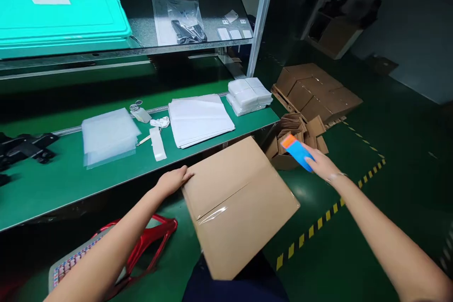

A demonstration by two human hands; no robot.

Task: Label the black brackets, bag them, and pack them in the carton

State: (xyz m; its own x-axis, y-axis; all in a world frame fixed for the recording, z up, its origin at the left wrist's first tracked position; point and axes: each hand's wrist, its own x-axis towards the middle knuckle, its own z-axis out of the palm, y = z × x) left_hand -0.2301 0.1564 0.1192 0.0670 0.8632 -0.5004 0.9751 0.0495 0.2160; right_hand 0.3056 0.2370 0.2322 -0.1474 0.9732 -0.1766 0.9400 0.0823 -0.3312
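Note:
A brown cardboard box (240, 198), tilted, is in front of my body below the bench's front edge. A strip of clear tape shines on the left end of the seam between its closed flaps. My left hand (173, 180) grips the box at its upper left corner, thumb over the edge. Out to the right, apart from the box, my right hand (320, 163) is closed around a flat blue object with an orange end (299, 152). Motion blur hides exactly what kind of object it is.
On the green bench (113, 174) lie clear plastic bags (109, 132), white sheets (200, 120) and a stack of white packets (248, 94). A red stool (152, 240) stands below left. Folded cardboard (293, 132) and large cartons (314, 92) are at the right.

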